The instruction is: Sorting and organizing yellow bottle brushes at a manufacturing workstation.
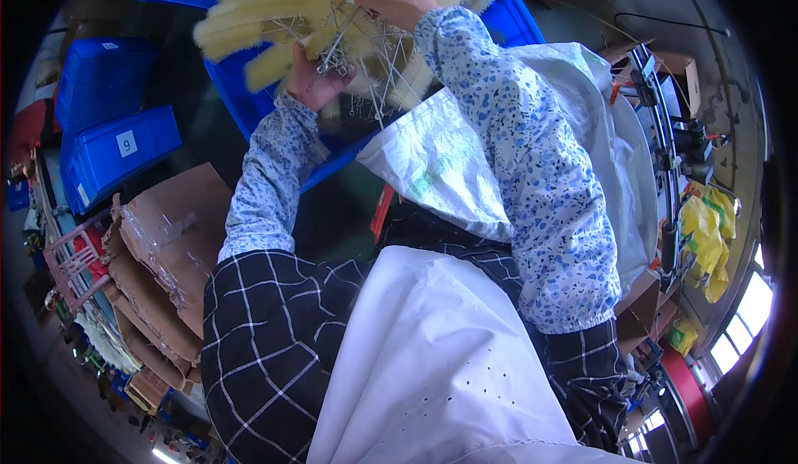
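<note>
Pale yellow bottle brushes [241, 36] with twisted wire handles fill a blue bin [237, 102] in front of me. My left hand [320, 83] is closed around a bunch of wire handles, whose looped ends stick out over the fingers. Farther up and to the right, my right hand [401, 7] reaches in among the bristles with its fingers pinched together. What those fingertips hold is partly lost among the brushes. More wire handles hang loose between and below the two hands. Both forearms wear blue-speckled sleeves.
A white woven sack [453, 160] lies against the bin's near side, under my right forearm. Blue crates [125, 144] stand at left, above folded cardboard [179, 239]. A metal rail [665, 165] rises at right, near yellow bags [706, 231]. My lap bears a white apron [440, 356].
</note>
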`<state>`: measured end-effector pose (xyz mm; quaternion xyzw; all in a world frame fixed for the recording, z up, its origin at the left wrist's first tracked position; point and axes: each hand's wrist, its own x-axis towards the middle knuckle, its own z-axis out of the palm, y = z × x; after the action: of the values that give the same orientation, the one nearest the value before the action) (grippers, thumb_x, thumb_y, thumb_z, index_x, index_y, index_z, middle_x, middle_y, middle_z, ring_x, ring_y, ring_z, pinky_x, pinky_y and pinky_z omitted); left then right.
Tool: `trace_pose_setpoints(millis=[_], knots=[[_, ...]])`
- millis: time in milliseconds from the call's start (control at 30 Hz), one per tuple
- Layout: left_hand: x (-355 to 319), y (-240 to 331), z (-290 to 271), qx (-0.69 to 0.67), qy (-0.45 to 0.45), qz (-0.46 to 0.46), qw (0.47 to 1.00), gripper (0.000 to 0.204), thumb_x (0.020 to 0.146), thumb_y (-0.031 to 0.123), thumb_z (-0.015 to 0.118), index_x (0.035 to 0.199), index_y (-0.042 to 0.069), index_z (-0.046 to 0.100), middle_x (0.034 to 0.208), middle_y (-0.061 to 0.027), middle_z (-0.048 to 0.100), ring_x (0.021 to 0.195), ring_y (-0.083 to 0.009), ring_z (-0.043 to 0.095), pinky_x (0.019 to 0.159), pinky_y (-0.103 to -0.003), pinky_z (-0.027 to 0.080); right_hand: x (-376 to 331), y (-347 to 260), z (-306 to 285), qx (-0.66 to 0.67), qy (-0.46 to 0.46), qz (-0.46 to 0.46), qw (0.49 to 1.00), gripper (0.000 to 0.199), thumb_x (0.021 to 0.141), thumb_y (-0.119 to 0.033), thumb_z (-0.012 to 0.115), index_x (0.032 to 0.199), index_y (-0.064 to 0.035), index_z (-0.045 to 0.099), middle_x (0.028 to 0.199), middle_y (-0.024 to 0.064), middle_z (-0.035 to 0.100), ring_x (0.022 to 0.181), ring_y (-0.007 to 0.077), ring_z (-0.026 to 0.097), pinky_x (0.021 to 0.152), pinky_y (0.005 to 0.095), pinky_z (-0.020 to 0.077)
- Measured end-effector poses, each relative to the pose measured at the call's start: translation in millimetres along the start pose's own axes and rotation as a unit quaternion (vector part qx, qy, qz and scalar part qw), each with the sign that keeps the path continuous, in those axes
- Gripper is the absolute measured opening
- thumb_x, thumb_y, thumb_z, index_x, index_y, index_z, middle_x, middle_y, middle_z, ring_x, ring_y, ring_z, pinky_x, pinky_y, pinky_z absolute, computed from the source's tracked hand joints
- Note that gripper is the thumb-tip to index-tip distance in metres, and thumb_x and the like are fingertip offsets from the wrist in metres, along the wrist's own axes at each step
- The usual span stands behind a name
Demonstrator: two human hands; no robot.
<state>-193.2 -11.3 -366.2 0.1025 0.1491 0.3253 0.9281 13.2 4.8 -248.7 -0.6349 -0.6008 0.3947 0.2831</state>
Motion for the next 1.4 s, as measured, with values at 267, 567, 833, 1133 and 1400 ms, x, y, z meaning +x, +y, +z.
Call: trace_pose_setpoints(millis=[267,567,833,1133,1400], knots=[[-22,-3,79,-0.022,0.099,0.148,0.984,0.051,0.081,0.051,0.038,0.11,0.01,0.047,0.102,-0.0089,0.054,0.087,-0.0253,0.052,0.076,-0.042,0.041,-1,-47,-20,0.012,-0.082,-0.058,0.995,0.027,0.075,-0.031,0.053,0.089,-0.0081,0.06,0.074,0.0065,0.059,0.069,0.017,0.055,0.062,0.0295,0.0436],[-57,51,145,-0.021,-0.027,0.157,0.987,0.05,0.075,0.051,0.048,0.101,0.008,0.053,0.092,-0.0076,0.058,0.083,-0.0232,0.053,0.078,-0.039,0.039,1,-133,-49,0.054,-0.016,-0.324,0.944,0.033,0.073,-0.036,0.054,0.09,-0.0075,0.059,0.069,0.0092,0.059,0.058,0.0191,0.055,0.055,0.0306,0.0438],[-67,11,222,0.03,-0.083,0.216,0.973,0.051,0.076,0.052,0.047,0.104,0.009,0.051,0.095,-0.0082,0.058,0.085,-0.0245,0.053,0.078,-0.038,0.039,-49,-183,-121,-0.137,-0.077,-0.142,0.977,0.059,0.066,-0.063,0.049,0.058,-0.0057,0.059,0.053,0.0052,0.053,0.048,0.0134,0.048,0.044,0.0279,0.0373],[-39,-174,255,-0.041,0.115,0.332,0.935,0.055,0.079,0.055,0.039,0.114,0.013,0.045,0.102,-0.0044,0.056,0.085,-0.0212,0.054,0.079,-0.037,0.041,-136,-89,-184,-0.172,-0.205,-0.061,0.962,0.05,0.072,-0.06,0.045,0.066,-0.0143,0.064,0.062,0.0017,0.057,0.06,0.0105,0.052,0.059,0.0267,0.0415],[-44,-306,216,0.009,0.187,0.144,0.972,0.048,0.083,0.05,0.035,0.114,0.013,0.041,0.1,-0.0011,0.053,0.085,-0.0164,0.05,0.073,-0.031,0.041,-224,82,-186,0.019,-0.182,0.067,0.981,0.044,0.07,-0.05,0.057,0.075,-0.0066,0.061,0.064,-0.0008,0.055,0.059,0.0083,0.049,0.055,0.0216,0.0405]])
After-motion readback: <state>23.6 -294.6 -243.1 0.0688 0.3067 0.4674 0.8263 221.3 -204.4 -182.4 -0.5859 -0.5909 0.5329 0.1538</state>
